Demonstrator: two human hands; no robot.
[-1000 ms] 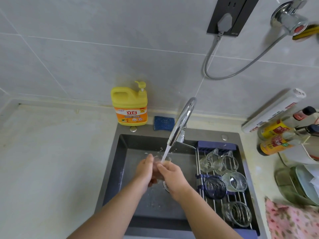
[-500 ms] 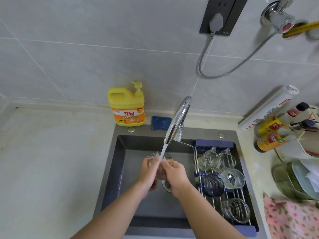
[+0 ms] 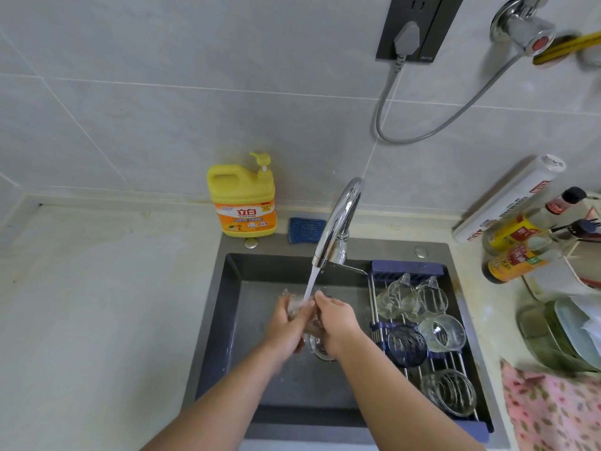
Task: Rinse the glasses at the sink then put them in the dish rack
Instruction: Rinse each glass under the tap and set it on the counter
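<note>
Over the dark sink (image 3: 234, 288), my left hand (image 3: 286, 330) and my right hand (image 3: 338, 323) together grip a clear glass (image 3: 297, 305), mostly hidden between my fingers. Water streams from the chrome faucet (image 3: 338, 222) onto the glass and my fingertips. To the right, a wire dish rack (image 3: 374, 307) with blue ends spans the sink. Several glasses lie in it: clear handled ones (image 3: 409, 297) at the back, a ribbed clear one (image 3: 442, 332), a dark blue one (image 3: 406, 345), and a clear one (image 3: 450, 392) at the front.
A yellow detergent bottle (image 3: 242, 196) and a blue scrub pad (image 3: 305, 230) stand behind the sink. Sauce bottles (image 3: 514, 255), a foil roll (image 3: 507, 196), stacked dishes (image 3: 566, 336) and a pink cloth (image 3: 553, 408) crowd the right counter. A pale counter (image 3: 97, 320) lies to the left.
My hands have shifted around the glass under the running water, with the right fingers now over its top. The camera has tipped slightly.
</note>
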